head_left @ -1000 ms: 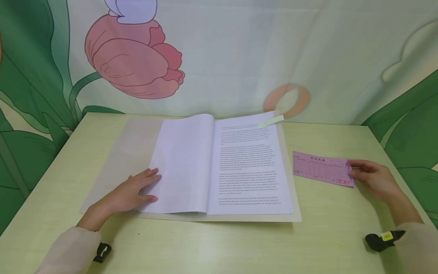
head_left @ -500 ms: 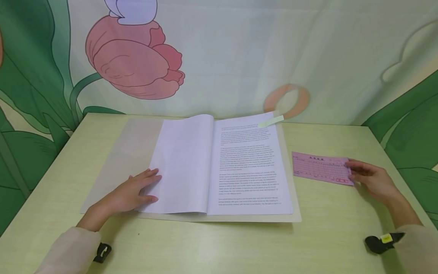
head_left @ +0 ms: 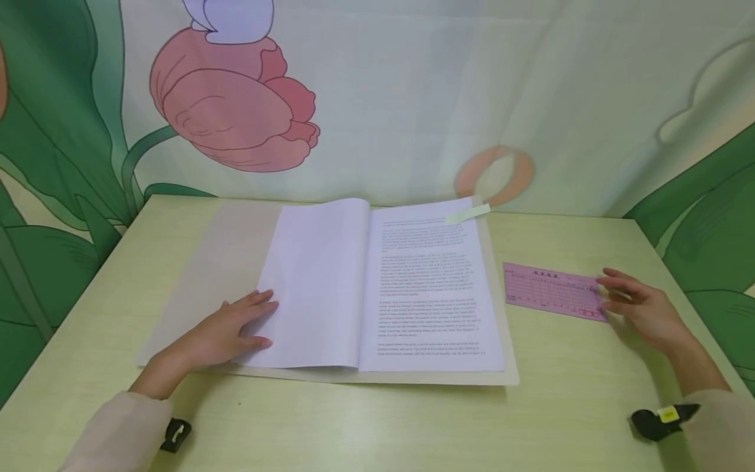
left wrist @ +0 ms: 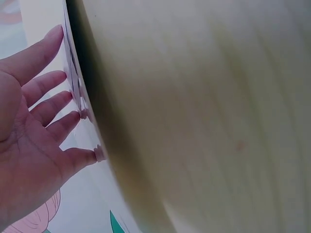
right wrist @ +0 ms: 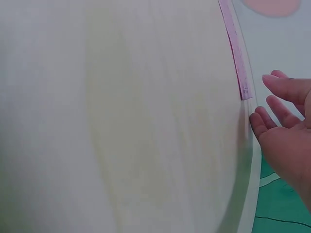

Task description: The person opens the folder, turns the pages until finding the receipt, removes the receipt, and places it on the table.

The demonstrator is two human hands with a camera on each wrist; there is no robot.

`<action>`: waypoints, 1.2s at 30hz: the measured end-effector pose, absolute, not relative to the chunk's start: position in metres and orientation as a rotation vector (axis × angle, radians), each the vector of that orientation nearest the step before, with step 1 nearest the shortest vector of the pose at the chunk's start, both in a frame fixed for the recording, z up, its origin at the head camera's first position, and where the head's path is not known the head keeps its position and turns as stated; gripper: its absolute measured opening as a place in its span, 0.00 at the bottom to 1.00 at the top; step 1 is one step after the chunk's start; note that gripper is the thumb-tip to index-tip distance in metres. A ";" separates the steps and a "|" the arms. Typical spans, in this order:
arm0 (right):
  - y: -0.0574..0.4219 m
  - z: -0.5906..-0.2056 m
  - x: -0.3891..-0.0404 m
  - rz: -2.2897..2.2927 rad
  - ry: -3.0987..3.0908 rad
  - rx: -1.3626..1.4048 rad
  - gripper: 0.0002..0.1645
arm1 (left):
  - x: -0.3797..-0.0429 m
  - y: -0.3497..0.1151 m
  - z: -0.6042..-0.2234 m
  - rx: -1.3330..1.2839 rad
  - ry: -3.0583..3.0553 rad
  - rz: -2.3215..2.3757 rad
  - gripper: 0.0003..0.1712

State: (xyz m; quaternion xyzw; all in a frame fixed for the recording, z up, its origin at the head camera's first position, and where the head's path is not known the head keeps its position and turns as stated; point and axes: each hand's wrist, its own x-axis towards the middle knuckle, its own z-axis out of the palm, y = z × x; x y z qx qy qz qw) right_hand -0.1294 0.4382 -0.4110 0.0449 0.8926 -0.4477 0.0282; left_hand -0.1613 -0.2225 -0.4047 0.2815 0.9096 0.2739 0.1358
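Note:
An open document in a pale cover (head_left: 203,275) lies on the table, a blank page (head_left: 312,282) at left and a printed page (head_left: 430,295) at right. My left hand (head_left: 221,331) rests on the blank page's lower left with fingers spread; the left wrist view shows this hand (left wrist: 34,111) with its fingertips at the paper. To the right of the document lies a pink receipt (head_left: 548,292) with a printed grid. Beside its right end is my right hand (head_left: 645,314), fingers loosely bent. In the right wrist view, thumb and fingers stand apart from the receipt (right wrist: 236,53).
A pale green paper strip (head_left: 468,214) lies across the printed page's top right corner. Behind the light wood table (head_left: 377,426) hangs a curtain (head_left: 401,98) with flower and leaf prints. Black wrist straps (head_left: 657,423) show near both sleeves.
My right fingers have let go of the pink receipt's right end and spread a little, while the receipt stays in nearly the same place. My left hand keeps still.

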 end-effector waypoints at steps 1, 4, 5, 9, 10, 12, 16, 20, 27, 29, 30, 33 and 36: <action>0.438 -0.410 -0.130 -1.375 2.764 0.139 0.27 | -0.161 -0.223 -0.404 0.819 2.638 0.788 0.39; 0.436 -0.408 -0.131 -1.370 2.774 0.116 0.26 | -0.162 -0.223 -0.404 0.831 2.647 0.783 0.38; 0.436 -0.407 -0.131 -1.367 2.780 0.101 0.25 | -0.162 -0.223 -0.403 0.834 2.648 0.783 0.38; 0.432 -0.402 -0.130 -1.303 2.838 0.046 0.25 | -0.161 -0.225 -0.403 0.840 2.649 0.790 0.38; 0.431 -0.401 -0.130 -1.287 2.849 0.051 0.26 | -0.161 -0.225 -0.403 0.840 2.650 0.788 0.38; 0.430 -0.398 -0.130 -1.258 2.864 0.068 0.27 | -0.161 -0.226 -0.404 0.840 2.653 0.787 0.37; 0.427 -0.392 -0.128 -1.262 2.819 0.092 0.29 | -0.162 -0.226 -0.403 0.843 2.654 0.786 0.38; 0.426 -0.386 -0.126 -1.235 2.801 0.077 0.29 | -0.163 -0.225 -0.400 0.842 2.664 0.793 0.37; 0.425 -0.386 -0.128 -1.255 2.847 -0.006 0.25 | -0.165 -0.225 -0.396 0.811 2.677 0.785 0.36; 0.424 -0.385 -0.129 -1.254 2.843 -0.007 0.25 | -0.165 -0.225 -0.395 0.803 2.677 0.785 0.36; 0.423 -0.384 -0.129 -1.257 2.837 -0.006 0.25 | -0.166 -0.225 -0.395 0.803 2.677 0.787 0.35; 0.420 -0.380 -0.129 -1.231 2.832 -0.008 0.25 | -0.166 -0.225 -0.392 0.794 2.679 0.797 0.35; 0.417 -0.376 -0.128 -1.229 2.811 0.012 0.25 | -0.166 -0.226 -0.389 0.795 2.686 0.801 0.35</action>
